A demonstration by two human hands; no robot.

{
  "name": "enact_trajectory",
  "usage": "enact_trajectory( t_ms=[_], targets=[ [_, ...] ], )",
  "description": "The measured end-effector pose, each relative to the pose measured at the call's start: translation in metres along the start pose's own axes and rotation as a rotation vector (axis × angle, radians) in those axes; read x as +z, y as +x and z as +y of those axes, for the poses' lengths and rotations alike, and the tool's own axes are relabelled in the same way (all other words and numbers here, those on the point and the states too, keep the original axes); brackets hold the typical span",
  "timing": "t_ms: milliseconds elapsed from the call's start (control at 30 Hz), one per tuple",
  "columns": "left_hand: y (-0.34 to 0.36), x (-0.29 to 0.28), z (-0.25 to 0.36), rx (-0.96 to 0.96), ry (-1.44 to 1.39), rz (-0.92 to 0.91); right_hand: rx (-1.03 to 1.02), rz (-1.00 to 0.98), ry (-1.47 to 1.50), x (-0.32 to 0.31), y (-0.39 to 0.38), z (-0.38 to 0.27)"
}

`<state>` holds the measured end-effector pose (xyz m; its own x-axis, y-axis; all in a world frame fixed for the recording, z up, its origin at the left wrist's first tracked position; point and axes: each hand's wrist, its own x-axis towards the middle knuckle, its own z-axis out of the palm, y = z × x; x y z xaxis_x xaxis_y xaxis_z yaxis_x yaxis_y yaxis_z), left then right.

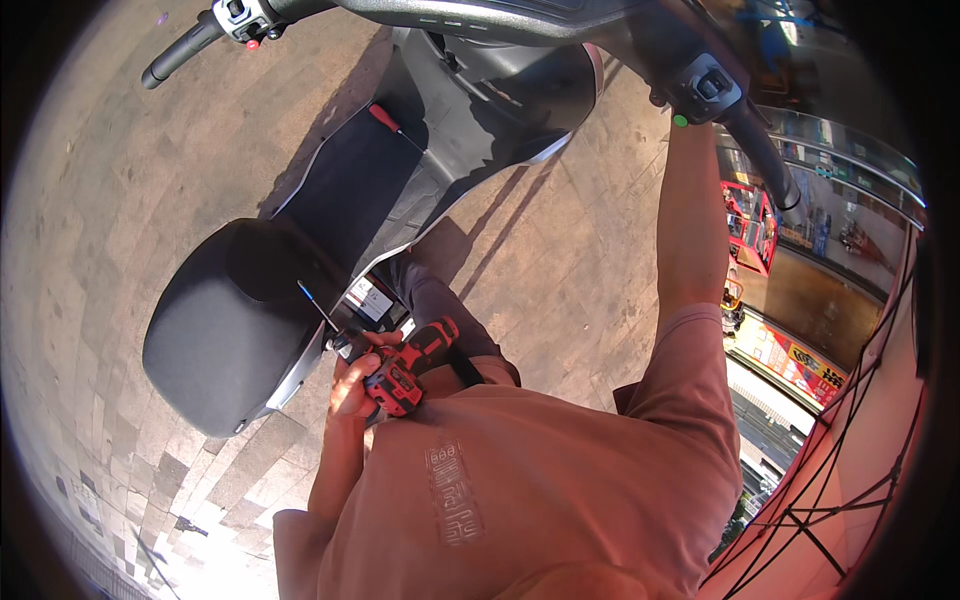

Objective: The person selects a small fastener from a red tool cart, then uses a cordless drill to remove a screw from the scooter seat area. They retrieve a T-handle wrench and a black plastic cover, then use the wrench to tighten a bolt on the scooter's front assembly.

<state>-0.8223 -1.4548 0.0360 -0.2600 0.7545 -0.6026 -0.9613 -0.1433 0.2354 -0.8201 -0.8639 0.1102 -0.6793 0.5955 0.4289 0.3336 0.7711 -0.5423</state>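
Note:
My left hand (352,388) is closed around a red and black cordless drill (396,386), close to my body. From its chuck a long thin bit (318,304) with a blue section points toward the scooter's black seat (225,335). My right forearm (692,225) reaches up to the scooter's right handlebar (762,160). The switch housing (712,86) there hides my right hand, so its fingers do not show. A red-handled screwdriver (385,118) lies on the scooter's dark footboard (365,180).
The scooter's left handlebar (185,50) sticks out at the upper left. Paving (560,290) surrounds the scooter. On the right are a red-framed case (750,228), a glass front and a dark metal lattice frame (800,520). A white label (368,298) sits below the seat.

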Motion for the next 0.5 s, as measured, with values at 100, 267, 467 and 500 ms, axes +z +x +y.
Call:
enact_trajectory(
  t_ms=[100, 267, 467, 500],
  targets=[
    [-0.001, -0.003, 0.0, 0.002, -0.05, 0.01, -0.015, 0.013, -0.032, 0.002, -0.003, -0.012],
    [-0.003, -0.008, -0.001, -0.023, -0.059, -0.016, 0.069, 0.03, 0.202, -0.003, -0.004, -0.019],
    [-0.009, -0.008, -0.006, -0.014, -0.082, -0.01, 0.05, 0.009, 0.074, 0.012, -0.021, -0.024],
    [-0.011, -0.008, -0.006, -0.01, -0.05, 0.004, 0.167, 0.042, 0.248, 0.011, -0.018, -0.027]
  ],
)
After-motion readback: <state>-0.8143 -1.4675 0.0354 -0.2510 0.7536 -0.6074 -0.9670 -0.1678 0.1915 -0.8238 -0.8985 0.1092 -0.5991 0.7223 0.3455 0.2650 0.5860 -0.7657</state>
